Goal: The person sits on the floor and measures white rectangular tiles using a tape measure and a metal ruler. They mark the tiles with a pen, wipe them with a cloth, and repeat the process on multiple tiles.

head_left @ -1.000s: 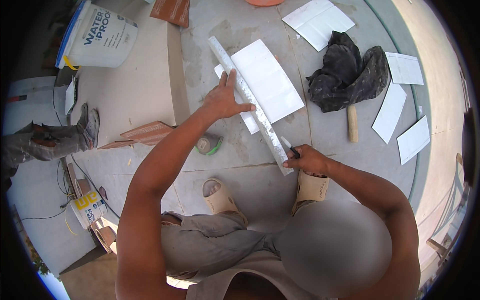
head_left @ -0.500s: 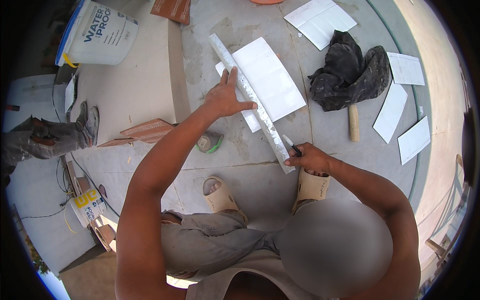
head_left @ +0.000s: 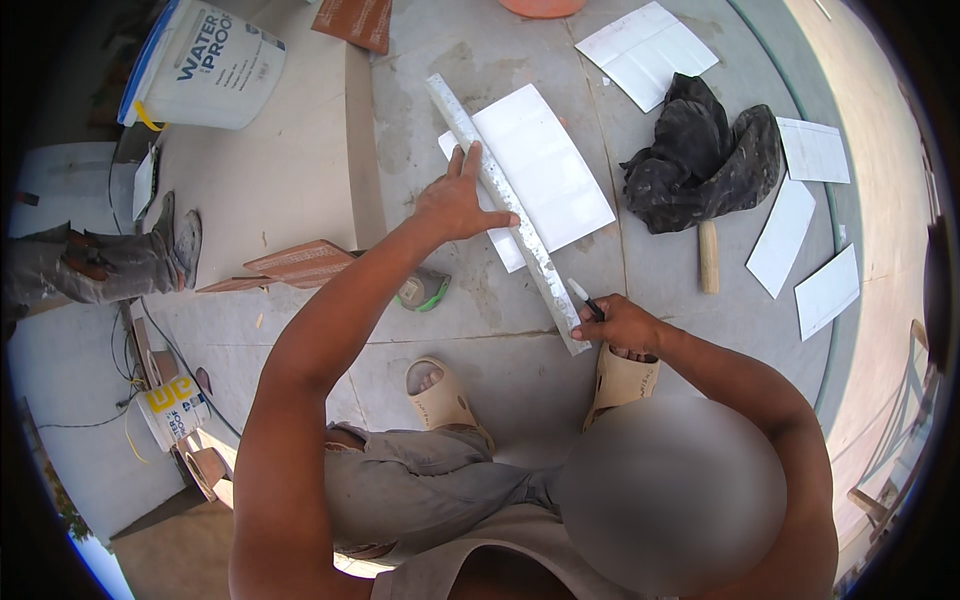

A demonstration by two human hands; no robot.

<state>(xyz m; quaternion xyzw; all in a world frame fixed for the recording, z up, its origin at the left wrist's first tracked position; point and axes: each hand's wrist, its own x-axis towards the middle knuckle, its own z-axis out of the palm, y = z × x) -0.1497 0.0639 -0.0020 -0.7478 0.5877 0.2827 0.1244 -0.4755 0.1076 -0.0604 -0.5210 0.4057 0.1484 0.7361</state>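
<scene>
A long, scuffed metal straightedge bar (head_left: 530,250) lies slantwise across a white tile (head_left: 545,170), whose left part shows beyond the bar. My left hand (head_left: 455,205) holds the bar down near its middle, thumb and fingertips pressed on it and spread along its length. At the bar's near end, my right hand (head_left: 625,325) pinches a dark marker pen (head_left: 594,308) with a pale tip pointing up and left. Some of its fingertips touch the bar's edge. The palm sides of both hands are hidden.
Right of the tile lie a black cloth (head_left: 700,165), a wooden handle (head_left: 709,258) and several white tile pieces (head_left: 782,238). A small green-rimmed container (head_left: 424,290) and reddish-brown tiles (head_left: 300,264) are at left. Beyond them stand a white bucket (head_left: 235,75) and another person's legs (head_left: 95,262).
The whole scene sits slightly lower in the picture. Both hands, the straightedge bar and the white tile keep nearly the same places relative to each other.
</scene>
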